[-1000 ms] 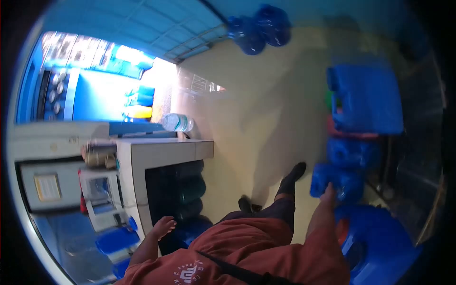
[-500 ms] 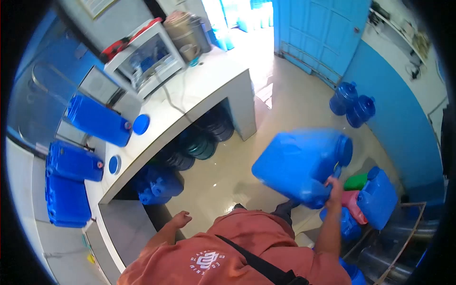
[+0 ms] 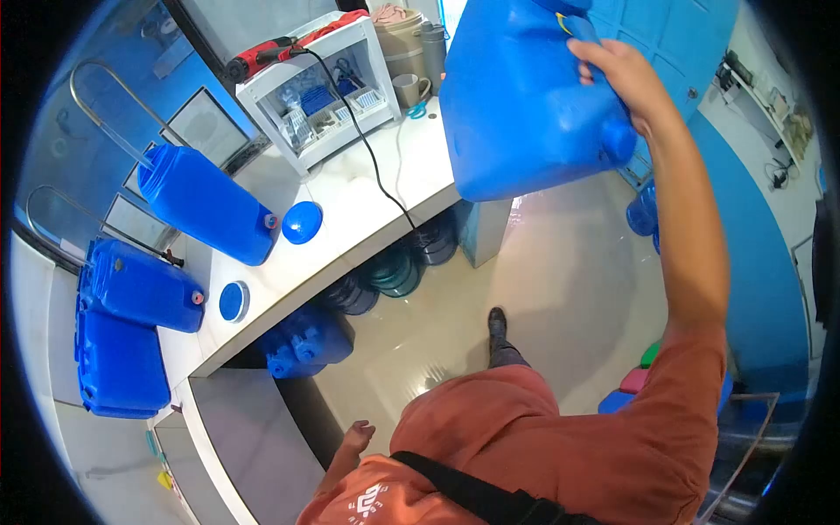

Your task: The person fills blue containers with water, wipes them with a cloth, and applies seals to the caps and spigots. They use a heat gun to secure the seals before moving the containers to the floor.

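Note:
My right hand (image 3: 617,77) grips the handle of a large blue jug (image 3: 521,118), held up at the right end of the white counter (image 3: 372,188). The jug is tilted and covers part of the doorway behind it. Low by my left side, my left hand (image 3: 357,435) holds nothing, its fingers loosely apart. On the counter stand a blue jug (image 3: 210,210) under a curved metal pipe and another blue jug (image 3: 144,284) farther left. Two round blue lids, one (image 3: 302,222) near the first jug and one (image 3: 234,301) near the second, lie on the countertop.
A small white cabinet (image 3: 306,162) bears a red-and-black tool (image 3: 262,59) with a black cord. A mug (image 3: 408,90) stands beside it. Several containers, including a blue jug (image 3: 306,341), sit beneath the counter. Round blue bottles (image 3: 641,210) stand by the right wall.
The blue jug has risen from low over the floor at my right to counter height, moving forward and left in my right hand. My body has turned toward the counter.

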### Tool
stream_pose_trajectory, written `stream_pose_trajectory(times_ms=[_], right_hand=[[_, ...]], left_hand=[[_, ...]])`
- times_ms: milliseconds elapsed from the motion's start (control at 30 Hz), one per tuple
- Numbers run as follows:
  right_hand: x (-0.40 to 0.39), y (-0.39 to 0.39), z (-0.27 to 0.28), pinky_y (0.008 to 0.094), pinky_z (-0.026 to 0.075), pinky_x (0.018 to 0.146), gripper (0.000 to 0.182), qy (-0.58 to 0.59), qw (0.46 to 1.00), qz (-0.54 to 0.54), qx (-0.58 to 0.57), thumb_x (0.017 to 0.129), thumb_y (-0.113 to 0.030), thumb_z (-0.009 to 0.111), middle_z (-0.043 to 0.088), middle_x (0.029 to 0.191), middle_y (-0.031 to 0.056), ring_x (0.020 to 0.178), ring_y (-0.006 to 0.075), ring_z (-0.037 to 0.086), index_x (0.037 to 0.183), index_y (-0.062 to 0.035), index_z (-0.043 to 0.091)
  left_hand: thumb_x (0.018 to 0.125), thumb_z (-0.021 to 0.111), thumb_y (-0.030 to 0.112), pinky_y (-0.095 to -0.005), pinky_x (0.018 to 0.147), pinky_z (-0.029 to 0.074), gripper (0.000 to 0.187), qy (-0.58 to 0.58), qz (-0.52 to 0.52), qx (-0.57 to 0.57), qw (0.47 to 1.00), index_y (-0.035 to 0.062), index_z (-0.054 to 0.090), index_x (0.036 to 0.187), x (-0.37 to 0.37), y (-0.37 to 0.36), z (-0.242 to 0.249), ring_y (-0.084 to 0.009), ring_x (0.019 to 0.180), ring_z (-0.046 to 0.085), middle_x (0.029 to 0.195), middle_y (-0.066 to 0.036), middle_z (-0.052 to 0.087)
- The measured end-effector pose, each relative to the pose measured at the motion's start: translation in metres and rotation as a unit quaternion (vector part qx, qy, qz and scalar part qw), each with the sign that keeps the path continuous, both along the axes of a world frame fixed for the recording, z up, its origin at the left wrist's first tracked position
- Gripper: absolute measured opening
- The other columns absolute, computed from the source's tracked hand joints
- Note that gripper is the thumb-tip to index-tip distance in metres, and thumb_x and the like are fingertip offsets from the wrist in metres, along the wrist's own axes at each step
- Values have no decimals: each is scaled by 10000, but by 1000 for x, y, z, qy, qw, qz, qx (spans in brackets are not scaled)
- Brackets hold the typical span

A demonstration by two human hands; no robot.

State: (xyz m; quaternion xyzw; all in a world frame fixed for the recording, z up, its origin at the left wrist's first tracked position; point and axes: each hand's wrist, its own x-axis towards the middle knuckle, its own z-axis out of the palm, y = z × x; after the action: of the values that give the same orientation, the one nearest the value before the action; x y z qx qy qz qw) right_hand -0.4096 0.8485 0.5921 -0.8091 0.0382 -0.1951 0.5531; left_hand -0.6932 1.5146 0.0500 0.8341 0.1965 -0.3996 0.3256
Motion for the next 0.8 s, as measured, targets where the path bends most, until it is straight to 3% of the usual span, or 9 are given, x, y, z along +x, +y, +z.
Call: stream_pose_trajectory(times_ms=[100,133,200,267,400,500,633,700,800], right_hand=[[65,7,7,219,402,517,261,70,997,6,31,888,-318,672,565,724,-5,571,61,488,826,-84,574],[91,4,3,229,425,518,265,73,996,15,53,883,-322,682,578,736,-3,570,64,504,824,-83,583],[137,3,-3,239,448,519,269,77,993,53,72,878,-327,692,590,749,-1,570,67,520,822,-83,593],[178,-11,-4,290,550,650,341,93,980,121,125,860,-291,713,682,907,87,719,151,649,1016,4,644],[227,-13,13,285,526,803,453,118,964,212,110,898,-326,683,673,1065,103,879,145,649,1173,28,618],[277,-37,5,270,513,815,399,153,949,266,70,936,-333,628,651,1046,73,912,132,630,1140,10,618],[281,-31,-2,232,485,811,405,94,973,194,83,926,-365,645,636,1010,41,894,89,603,1105,-3,620],[280,-25,9,221,459,862,460,113,955,270,46,930,-376,636,619,1051,54,948,94,584,1159,20,586],[283,-12,6,236,455,876,500,100,969,226,11,930,-394,628,618,1038,67,950,107,585,1184,34,576]], left_hand=[[840,642,446,-357,895,506,654,2,33,7,999,0,528,1305,10,-37,44,-273,1016,662,1047,-164,699],[840,642,446,-357,895,506,654,5,44,9,999,0,528,1305,14,-39,39,-273,1016,662,1047,-164,699],[849,637,453,-367,920,500,652,-35,-73,54,995,9,520,1312,10,-26,-1,-294,1047,653,1069,-168,696],[850,635,454,-374,930,497,652,-16,-4,37,999,13,517,1316,16,-35,6,-301,1058,649,1087,-171,690],[859,632,421,-372,935,492,624,-66,47,38,996,13,514,1316,52,-72,15,-297,1081,639,1111,-188,678],[890,643,329,-346,909,495,543,-136,121,-45,982,-8,515,1297,137,-127,105,-256,1057,640,1100,-192,671],[965,601,228,-344,937,480,447,-247,95,-104,959,-5,467,1322,252,-155,180,-212,1066,615,1148,-129,641],[969,588,156,-334,950,472,397,-315,99,-139,934,8,473,1319,311,-164,213,-185,1088,592,1152,-93,622],[962,598,143,-306,938,473,375,-375,43,-178,909,9,493,1296,403,-170,270,-151,1066,586,1148,-86,623]])
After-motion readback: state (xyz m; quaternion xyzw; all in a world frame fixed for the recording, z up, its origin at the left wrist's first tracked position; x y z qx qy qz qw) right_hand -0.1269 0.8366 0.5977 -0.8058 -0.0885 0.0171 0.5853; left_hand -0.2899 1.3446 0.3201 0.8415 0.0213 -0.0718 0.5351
